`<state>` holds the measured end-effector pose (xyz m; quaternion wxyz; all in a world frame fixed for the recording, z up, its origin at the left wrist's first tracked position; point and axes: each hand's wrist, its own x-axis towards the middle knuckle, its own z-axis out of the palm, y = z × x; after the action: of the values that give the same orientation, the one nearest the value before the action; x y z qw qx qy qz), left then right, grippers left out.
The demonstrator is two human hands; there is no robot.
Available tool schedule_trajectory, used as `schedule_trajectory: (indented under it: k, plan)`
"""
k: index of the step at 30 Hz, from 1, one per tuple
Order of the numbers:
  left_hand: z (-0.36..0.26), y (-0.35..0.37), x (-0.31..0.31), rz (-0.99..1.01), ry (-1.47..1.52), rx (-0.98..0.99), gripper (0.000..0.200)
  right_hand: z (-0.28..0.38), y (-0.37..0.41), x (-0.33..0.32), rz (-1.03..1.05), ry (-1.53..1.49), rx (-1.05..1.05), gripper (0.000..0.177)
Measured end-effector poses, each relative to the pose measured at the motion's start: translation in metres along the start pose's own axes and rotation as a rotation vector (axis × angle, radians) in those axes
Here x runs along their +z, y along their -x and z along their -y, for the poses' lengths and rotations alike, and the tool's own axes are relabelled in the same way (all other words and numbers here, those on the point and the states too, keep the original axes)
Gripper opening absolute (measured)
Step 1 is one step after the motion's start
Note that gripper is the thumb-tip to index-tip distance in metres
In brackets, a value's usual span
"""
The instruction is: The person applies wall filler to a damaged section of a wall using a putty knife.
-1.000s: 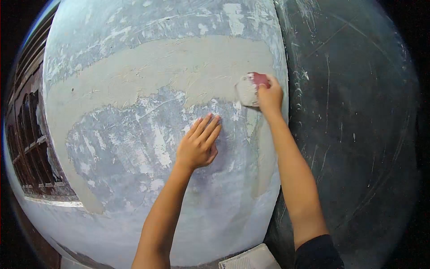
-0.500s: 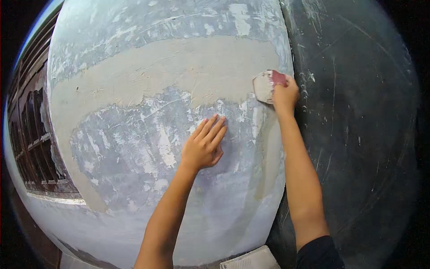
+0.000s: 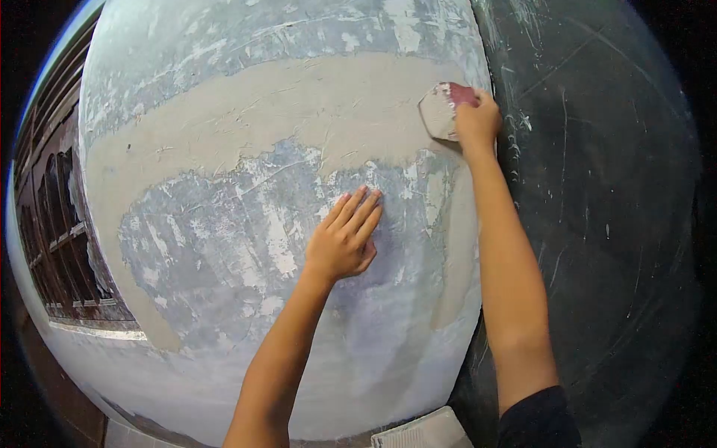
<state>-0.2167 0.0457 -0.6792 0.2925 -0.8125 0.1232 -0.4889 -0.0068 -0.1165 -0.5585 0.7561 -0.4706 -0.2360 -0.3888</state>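
Fingers stretched out, my left hand rests on the bluish-grey, patchy wall. Up near the wall's right edge, my right hand is closed on a putty scraper. Its red part shows at my fingers, and pale putty coats most of its flat blade, which lies against the wall. A broad band of beige putty runs across the wall from the left side to the scraper. Its lower edge is ragged, above my left hand. A narrower putty strip goes down the right side, next to my right forearm.
At the left is a dark wooden window with bars and a pale sill. A dark, scratched surface adjoins the wall on the right. Low down stands a whitish plastic object with ridges, partly cut off by the frame.
My right hand has moved the scraper upward along the wall's right side. My left hand stays on the wall, in nearly the same place.
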Motion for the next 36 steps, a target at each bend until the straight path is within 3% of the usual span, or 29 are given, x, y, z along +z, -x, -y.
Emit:
schedule_trajectory:
  k: [1,3,6,10,12,13,14,16,18,20,21,24,26,30,32,36]
  plan:
    - [0.0,0.0,0.0,0.0,0.004,-0.005,0.05,0.0,0.003,0.002,0.004,0.004,-0.001,0.028]
    - [0.0,0.0,0.001,-0.011,-0.002,0.007,0.049,0.001,0.014,0.006,0.094,-0.131,-0.198,0.029]
    - [-0.001,0.0,-0.001,0.005,-0.006,-0.006,0.049,0.011,0.035,0.013,0.355,-0.07,-0.301,0.029]
    - [0.0,0.0,0.0,0.001,-0.006,0.001,0.051,0.003,0.014,0.01,0.314,0.017,-0.231,0.028]
    - [0.0,0.001,0.002,0.005,-0.011,-0.003,0.053,-0.002,0.002,0.005,0.032,-0.002,-0.159,0.027]
    - [0.0,0.0,0.002,0.008,-0.012,-0.007,0.054,0.004,0.004,-0.002,0.009,-0.031,-0.052,0.027]
    - [0.0,0.0,0.002,0.008,-0.013,-0.01,0.054,0.004,0.009,0.002,0.012,-0.032,-0.052,0.027]
    - [0.0,0.0,0.0,0.011,-0.006,-0.003,0.055,0.006,0.022,0.016,0.075,-0.136,-0.334,0.027]
    - [-0.001,0.0,-0.002,0.022,-0.008,-0.006,0.055,0.017,0.046,0.022,0.34,-0.133,-0.406,0.029]
    - [-0.001,0.0,-0.001,0.031,-0.01,-0.007,0.056,0.021,0.055,0.029,0.38,-0.116,-0.453,0.029]
    - [0.0,0.001,0.001,0.02,-0.025,0.0,0.055,0.018,0.051,0.03,0.377,-0.12,-0.452,0.029]
    - [0.001,0.0,0.002,0.005,-0.036,0.002,0.054,-0.009,0.017,0.04,0.064,-0.071,-0.276,0.028]
    - [0.0,0.001,0.002,0.002,-0.023,-0.005,0.053,0.009,0.015,0.02,0.048,-0.063,-0.156,0.029]
    - [0.0,0.001,0.002,-0.006,-0.025,-0.01,0.052,0.025,0.045,0.028,0.294,-0.2,-0.333,0.027]
    - [-0.001,0.001,0.002,-0.008,-0.037,-0.004,0.051,0.026,0.053,0.035,0.37,0.0,-0.54,0.03]
    - [0.0,0.0,0.001,0.001,-0.021,-0.01,0.051,0.011,0.019,0.044,0.305,-0.058,-0.413,0.029]
